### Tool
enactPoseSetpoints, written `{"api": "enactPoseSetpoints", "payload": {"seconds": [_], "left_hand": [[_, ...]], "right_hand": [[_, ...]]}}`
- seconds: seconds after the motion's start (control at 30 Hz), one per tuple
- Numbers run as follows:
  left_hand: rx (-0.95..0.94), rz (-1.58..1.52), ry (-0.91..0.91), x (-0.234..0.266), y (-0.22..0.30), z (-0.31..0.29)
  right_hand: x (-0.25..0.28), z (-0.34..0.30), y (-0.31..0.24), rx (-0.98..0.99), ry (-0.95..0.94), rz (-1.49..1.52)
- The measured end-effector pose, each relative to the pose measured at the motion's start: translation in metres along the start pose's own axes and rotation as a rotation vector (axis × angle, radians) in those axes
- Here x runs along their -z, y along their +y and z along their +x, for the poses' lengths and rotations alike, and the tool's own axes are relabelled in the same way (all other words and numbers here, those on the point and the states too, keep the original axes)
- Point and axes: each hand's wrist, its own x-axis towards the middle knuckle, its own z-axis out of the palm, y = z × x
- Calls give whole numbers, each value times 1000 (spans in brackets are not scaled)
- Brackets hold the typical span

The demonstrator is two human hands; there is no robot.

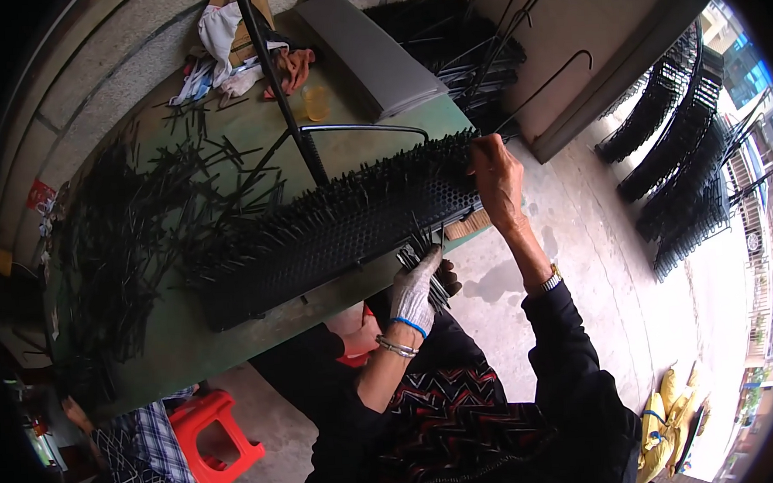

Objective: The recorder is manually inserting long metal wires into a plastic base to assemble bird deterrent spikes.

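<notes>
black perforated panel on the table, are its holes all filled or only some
Only some: on the panel, black sticks stand along the far side, while nearer the person the holes look bare.

The board (351, 235) sits on the table (178, 353), with sticks (456, 150) stuck in its far side. Going round the clock from the board, a cup (315, 103) and a panel (372, 54) sit near twelve, racks (690, 195) at three, bags (663, 424) at four, a stool (198, 457) at seven, loose sticks (107, 256) at nine, and rags (218, 36) at eleven.
</notes>
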Motion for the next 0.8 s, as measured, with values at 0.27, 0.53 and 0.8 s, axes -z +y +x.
{"api": "enactPoseSetpoints", "payload": {"seconds": [0.27, 0.53, 0.8], "left_hand": [[-8, 29, 14, -2, 1, -7], [7, 11, -23, -1, 0, -8], [13, 7, -82, -4, -3, -10]], "right_hand": [[-4, -3, -6, 30, 13, -14], [-6, -9, 3, 109, -49, -222], [-9, -3, 5, 373, -165, -661]]}}
